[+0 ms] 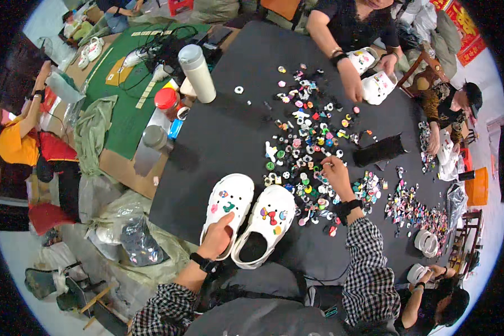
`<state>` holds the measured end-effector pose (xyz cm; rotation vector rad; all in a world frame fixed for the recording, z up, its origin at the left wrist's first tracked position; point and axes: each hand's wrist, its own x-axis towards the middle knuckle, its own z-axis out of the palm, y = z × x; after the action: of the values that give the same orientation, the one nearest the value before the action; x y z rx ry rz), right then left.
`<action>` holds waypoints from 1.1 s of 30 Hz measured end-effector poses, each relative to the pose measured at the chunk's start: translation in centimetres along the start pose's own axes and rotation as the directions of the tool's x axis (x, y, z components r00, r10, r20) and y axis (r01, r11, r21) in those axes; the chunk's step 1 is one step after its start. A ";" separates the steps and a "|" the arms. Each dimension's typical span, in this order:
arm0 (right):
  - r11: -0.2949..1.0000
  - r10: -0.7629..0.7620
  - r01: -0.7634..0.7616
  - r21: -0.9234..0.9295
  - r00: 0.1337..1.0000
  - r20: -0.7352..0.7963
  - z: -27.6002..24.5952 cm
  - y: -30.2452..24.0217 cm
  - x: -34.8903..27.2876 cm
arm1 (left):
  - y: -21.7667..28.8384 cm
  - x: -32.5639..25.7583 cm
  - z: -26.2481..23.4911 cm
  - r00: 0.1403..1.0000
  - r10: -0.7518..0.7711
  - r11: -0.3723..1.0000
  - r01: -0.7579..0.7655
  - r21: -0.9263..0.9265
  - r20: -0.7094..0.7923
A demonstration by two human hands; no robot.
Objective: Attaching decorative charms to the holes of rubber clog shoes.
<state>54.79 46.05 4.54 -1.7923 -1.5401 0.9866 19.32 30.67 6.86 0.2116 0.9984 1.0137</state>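
So the person has 2 white clogs sitting side by side on the black table (224, 129), toes pointing away from them. The left hand (217, 238) rests on the heel end of the left clog (228, 208), fingers curled over the rim and pinning it down. The right clog (266, 223) sits touching it, nobody holding it. Both already have a few colourful charms plugged into the top holes.

The right hand (337, 175) is out over the pile of charms (308, 140), fingertips pinched together at the near edge of the scatter. Looks like it's closing on 1 small piece, but I can't tell from here whether it actually has anything between the fingers.

If I were doing this bit, I'd pick 1 charm cleanly by its edge instead of raking through the heap, since they're small and lie close together. Keeping that left hand planted seems smart too, because pressing a charm into a hole probably shoves the clog around otherwise.

Other stuff: a tall white bottle (197, 73) and a red-capped jar (166, 101) stand at the far left of the table, and another person across the table (353, 61) handles their own white clogs.
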 end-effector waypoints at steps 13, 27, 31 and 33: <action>0.991 -0.113 0.112 -0.068 0.994 -0.005 0.6 -0.1 1.1 | -1.5 0.7 -2.0 0.998 -0.036 0.992 0.029 -0.127 -0.054; 0.894 -0.307 0.263 -0.364 0.949 -0.070 6.6 -4.6 5.1 | -1.1 0.7 -1.2 0.992 -0.100 0.992 0.094 -0.082 -0.083; 0.928 -0.206 0.175 -0.329 0.977 -0.059 7.2 -4.0 5.7 | -0.9 0.6 -1.5 0.992 -0.087 0.994 0.081 -0.075 -0.087; 0.948 -0.190 0.162 -0.275 0.979 -0.078 6.8 -3.4 5.6 | -0.9 0.5 -1.4 0.992 -0.093 0.988 0.082 -0.131 -0.081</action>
<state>47.61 51.90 2.55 -1.8123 -1.7996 0.6135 18.86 30.20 5.26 0.0177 1.0089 1.0093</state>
